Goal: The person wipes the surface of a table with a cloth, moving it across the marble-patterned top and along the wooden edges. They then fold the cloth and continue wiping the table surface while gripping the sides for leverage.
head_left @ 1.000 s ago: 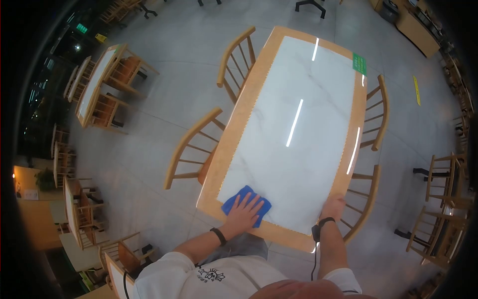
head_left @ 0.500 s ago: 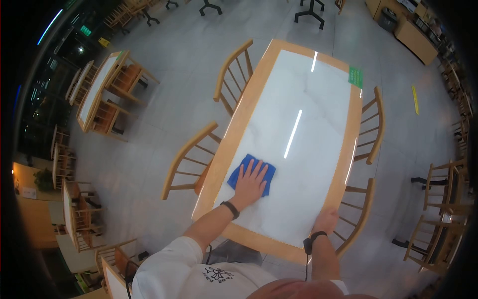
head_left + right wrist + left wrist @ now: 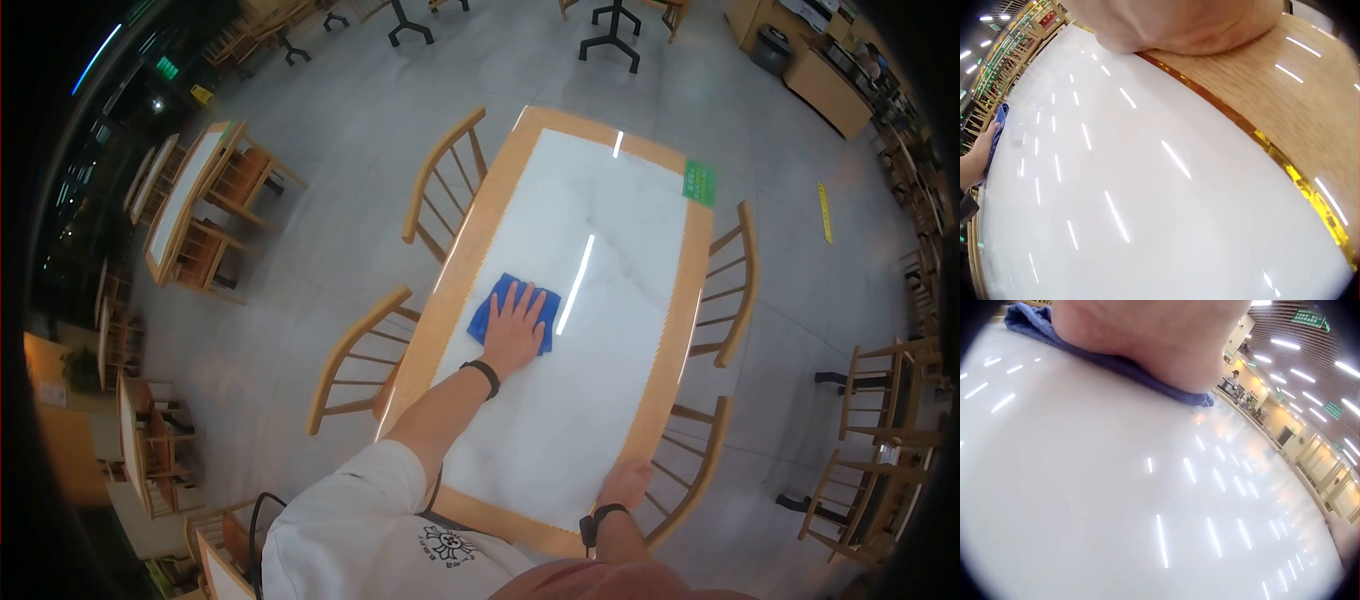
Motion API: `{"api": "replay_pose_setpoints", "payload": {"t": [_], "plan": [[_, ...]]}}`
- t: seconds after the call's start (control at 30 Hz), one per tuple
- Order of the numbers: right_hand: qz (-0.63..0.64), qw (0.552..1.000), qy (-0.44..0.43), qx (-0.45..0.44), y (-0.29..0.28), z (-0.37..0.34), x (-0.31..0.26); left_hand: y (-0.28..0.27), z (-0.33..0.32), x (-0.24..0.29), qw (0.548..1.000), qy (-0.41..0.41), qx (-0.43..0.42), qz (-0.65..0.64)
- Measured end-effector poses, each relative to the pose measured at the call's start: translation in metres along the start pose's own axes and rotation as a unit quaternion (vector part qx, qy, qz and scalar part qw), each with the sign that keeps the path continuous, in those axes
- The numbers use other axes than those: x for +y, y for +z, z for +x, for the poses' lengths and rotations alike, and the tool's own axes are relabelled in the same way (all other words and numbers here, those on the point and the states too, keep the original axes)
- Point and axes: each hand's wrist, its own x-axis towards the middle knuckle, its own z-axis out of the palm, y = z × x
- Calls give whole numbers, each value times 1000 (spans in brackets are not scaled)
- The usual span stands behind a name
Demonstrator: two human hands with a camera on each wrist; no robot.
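In the head view a blue cloth (image 3: pixel 489 311) lies flat on the white marbled top of a wood-edged table (image 3: pixel 560 400). My left hand (image 3: pixel 515 330) presses on it with spread, straight fingers. In the left wrist view the cloth's edge (image 3: pixel 1116 360) shows beneath the heel of the hand (image 3: pixel 1141 337). My right hand (image 3: pixel 625 484) rests at the table's right edge near the close corner; its fingertips are hidden. In the right wrist view the base of that hand (image 3: pixel 1185 25) lies over the wooden border (image 3: pixel 1310 94).
Wooden chairs stand along both sides, two at the left (image 3: pixel 352 352) and two at the right (image 3: pixel 740 290). A green sign (image 3: pixel 699 183) sits at the far right corner. Other tables (image 3: pixel 190 190) stand to the left, a bin (image 3: pixel 772 48) far right.
My left hand and the cloth have moved from the near left corner farther up the table. The right hand stays at the right edge, while the head view has shifted.
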Motion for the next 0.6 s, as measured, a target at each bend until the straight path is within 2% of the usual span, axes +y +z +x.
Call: {"api": "replay_pose_setpoints", "payload": {"t": [0.27,0.6], "plan": [[-7,1000,1,26,12,6,9,5,52,0,1000,-1,-3,-8],[-31,999,-5,24,11,4,10,14,50,-3,999,-7,20,-36]]}}
